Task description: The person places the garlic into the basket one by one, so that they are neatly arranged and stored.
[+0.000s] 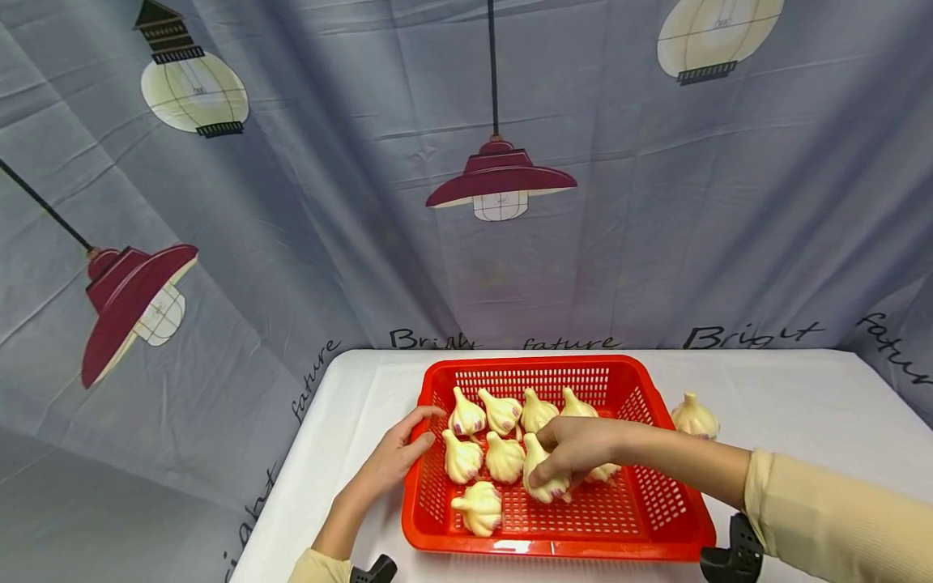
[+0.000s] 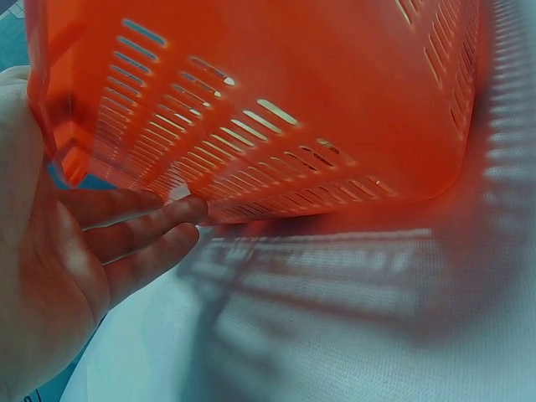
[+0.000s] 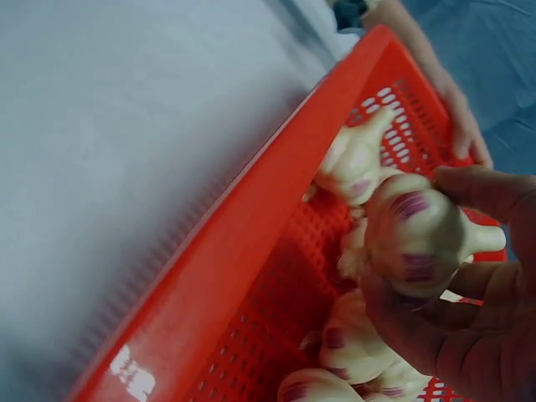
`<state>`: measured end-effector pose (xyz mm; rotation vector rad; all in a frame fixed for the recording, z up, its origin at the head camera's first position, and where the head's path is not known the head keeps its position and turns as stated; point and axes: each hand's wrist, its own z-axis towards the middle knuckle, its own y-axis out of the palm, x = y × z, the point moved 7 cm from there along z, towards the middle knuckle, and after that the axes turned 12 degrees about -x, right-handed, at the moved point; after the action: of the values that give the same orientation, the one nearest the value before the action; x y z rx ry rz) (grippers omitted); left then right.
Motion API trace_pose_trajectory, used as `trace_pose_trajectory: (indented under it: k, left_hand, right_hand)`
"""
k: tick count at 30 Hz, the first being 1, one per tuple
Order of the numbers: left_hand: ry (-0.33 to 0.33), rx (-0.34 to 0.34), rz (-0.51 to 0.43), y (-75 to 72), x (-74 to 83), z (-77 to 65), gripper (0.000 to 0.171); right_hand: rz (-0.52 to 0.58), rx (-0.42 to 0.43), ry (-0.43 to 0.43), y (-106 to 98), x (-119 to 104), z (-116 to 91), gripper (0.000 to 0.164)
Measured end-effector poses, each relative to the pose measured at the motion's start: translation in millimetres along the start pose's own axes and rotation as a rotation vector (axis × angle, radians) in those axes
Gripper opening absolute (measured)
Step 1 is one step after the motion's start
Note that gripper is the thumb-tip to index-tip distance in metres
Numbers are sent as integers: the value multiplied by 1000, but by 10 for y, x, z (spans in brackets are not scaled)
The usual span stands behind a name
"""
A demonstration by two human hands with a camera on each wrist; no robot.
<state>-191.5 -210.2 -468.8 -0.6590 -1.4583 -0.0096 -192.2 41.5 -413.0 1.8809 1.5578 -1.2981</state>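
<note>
My right hand (image 1: 579,447) pinches a garlic bulb (image 1: 541,478) over the front part of the red basket (image 1: 557,547). In the right wrist view, thumb and fingers close around this pale bulb (image 3: 412,239) with purple patches, its stem pointing right. More garlic bulbs lie in the basket in rows, one of them a bulb (image 1: 479,508) at the front left. My left hand (image 1: 394,457) holds the basket's left rim. In the left wrist view, several fingers (image 2: 155,239) lie against the slotted outer wall (image 2: 335,92), below the rim.
A single garlic bulb (image 1: 695,417) stands on the white tablecloth (image 1: 794,405), right of the basket. Behind the table hangs a grey curtain (image 1: 627,259) printed with lamps and lettering.
</note>
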Motion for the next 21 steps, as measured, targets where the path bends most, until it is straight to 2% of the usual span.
trace_pose_trajectory:
  k: [8,13,21]
  left_hand:
    - [-10,6,14,0,24,-6,34]
    - [-15,9,22,-8,15,-6,34]
    - [-5,5,-4,-7,3,-11,35]
  right_hand:
    - [-178,-6,25,100,-19,132,32]
    - [-357,17,23,140,-53,207,41]
    - [-484,65,0,287,-102,268,34]
